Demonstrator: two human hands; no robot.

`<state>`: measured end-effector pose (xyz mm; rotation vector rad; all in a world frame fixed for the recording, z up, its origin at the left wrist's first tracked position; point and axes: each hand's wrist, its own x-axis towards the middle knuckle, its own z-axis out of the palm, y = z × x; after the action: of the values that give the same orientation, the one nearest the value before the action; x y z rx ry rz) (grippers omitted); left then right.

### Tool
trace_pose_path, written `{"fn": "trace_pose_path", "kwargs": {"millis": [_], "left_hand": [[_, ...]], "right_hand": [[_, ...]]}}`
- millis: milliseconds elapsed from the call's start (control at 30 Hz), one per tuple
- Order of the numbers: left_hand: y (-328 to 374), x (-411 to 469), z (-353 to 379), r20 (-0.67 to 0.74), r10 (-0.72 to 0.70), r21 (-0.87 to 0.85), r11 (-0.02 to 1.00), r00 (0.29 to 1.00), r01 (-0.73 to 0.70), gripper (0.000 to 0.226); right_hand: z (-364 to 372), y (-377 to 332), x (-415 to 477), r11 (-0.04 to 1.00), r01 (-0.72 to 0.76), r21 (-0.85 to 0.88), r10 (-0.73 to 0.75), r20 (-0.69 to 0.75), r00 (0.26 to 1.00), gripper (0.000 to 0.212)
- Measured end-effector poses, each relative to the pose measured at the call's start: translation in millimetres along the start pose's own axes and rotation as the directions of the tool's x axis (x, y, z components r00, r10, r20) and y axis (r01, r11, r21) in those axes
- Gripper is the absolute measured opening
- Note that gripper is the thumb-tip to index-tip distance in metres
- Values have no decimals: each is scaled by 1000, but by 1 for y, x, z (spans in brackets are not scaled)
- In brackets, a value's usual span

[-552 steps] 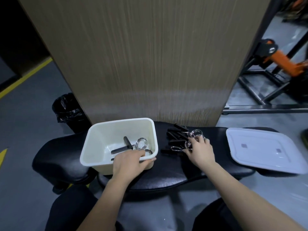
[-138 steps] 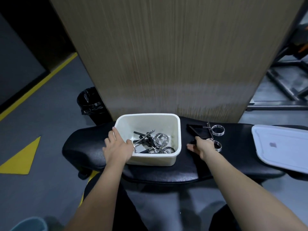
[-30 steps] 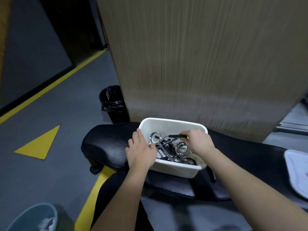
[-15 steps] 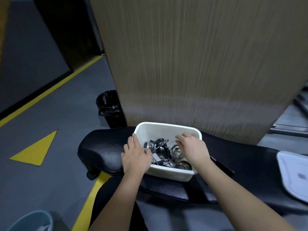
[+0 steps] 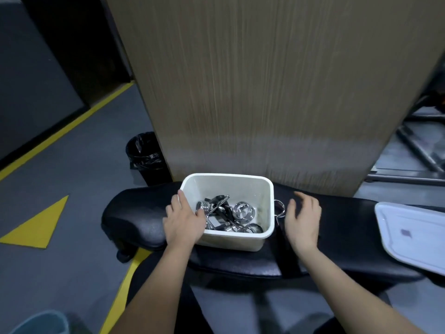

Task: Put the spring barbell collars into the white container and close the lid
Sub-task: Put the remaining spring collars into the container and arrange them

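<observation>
Spring barbell collars (image 5: 228,214), chrome coils, fill white container (image 5: 240,239); left hand (image 5: 184,221) grips rim, right hand (image 5: 302,220) spread empty.

A black padded bench (image 5: 144,213) carries the white container (image 5: 240,242), which sits toward its left half. Just beside the container's right wall one spring collar (image 5: 280,209) lies on the padding. Well to the right, the white lid (image 5: 414,239) rests flat on the bench.
</observation>
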<state>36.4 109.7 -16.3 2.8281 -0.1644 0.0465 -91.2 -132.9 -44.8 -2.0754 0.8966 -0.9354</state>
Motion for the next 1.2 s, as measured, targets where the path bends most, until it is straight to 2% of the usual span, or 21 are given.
{"fn": "trace_pose_path", "kwargs": {"millis": [67, 133, 200, 267, 333, 400, 467, 567, 633, 700, 800, 900, 967, 1033, 1100, 1200], "left_hand": [[1, 4, 2, 2, -4, 5, 1000, 1000, 4, 79], [0, 6, 5, -1, -6, 10, 1000, 1000, 6, 79], [0, 6, 5, -6, -7, 13, 1000, 1000, 7, 79], [0, 5, 4, -5, -10, 17, 1000, 1000, 10, 79], [0, 3, 3, -1, -11, 18, 1000, 1000, 11, 79], [1, 2, 1, 4, -14, 18, 1000, 1000, 14, 79], [0, -1, -1, 5, -16, 21, 1000, 1000, 16, 79], [0, -2, -1, 4, -13, 17, 1000, 1000, 13, 79], [-1, -2, -1, 4, -7, 19, 1000, 1000, 7, 79], [-1, -1, -1, 10, -10, 23, 1000, 1000, 10, 78], [-1, 0, 0, 6, -11, 25, 1000, 1000, 11, 78], [0, 2, 1, -10, -11, 18, 1000, 1000, 11, 75], [0, 2, 1, -20, -5, 13, 1000, 1000, 5, 74], [0, 1, 1, -20, 0, 13, 1000, 1000, 0, 73], [-1, 1, 0, -19, 3, 8, 1000, 1000, -3, 73], [-3, -1, -1, -42, 21, -11, 1000, 999, -21, 71]], "right_hand": [[-15, 37, -8, 969, -185, -161, 194, 37, 980, 41], [-27, 62, -13, 881, -298, -368, 381, 175, 908, 62], [-33, 74, -18, 806, -193, -559, 430, 329, 841, 82], [-34, 78, -19, 793, -83, -604, 383, 387, 839, 85], [-34, 79, -14, 839, -123, -530, 363, 377, 852, 64], [-34, 78, -9, 867, -170, -468, 379, 397, 836, 39], [-33, 73, -8, 852, -152, -501, 400, 434, 807, 23], [-32, 66, -10, 866, -136, -482, 348, 383, 856, 24], [-34, 62, -6, 900, -229, -372, 346, 286, 894, 22], [-37, 57, 0, 911, -360, -202, 399, 209, 893, 23], [-39, 48, 11, 851, -503, 149, 480, 165, 862, 31], [-45, 21, 27, 868, -378, 321, 360, 116, 926, 25], [-51, -5, 38, 932, -187, 310, 167, 90, 982, 12], [-52, -28, 49, 976, 50, 213, -71, 92, 993, 12], [-45, -49, 54, 956, 278, 93, -290, 147, 946, 14], [-27, -73, 52, 850, 520, -78, -473, 320, 821, 18]]}}
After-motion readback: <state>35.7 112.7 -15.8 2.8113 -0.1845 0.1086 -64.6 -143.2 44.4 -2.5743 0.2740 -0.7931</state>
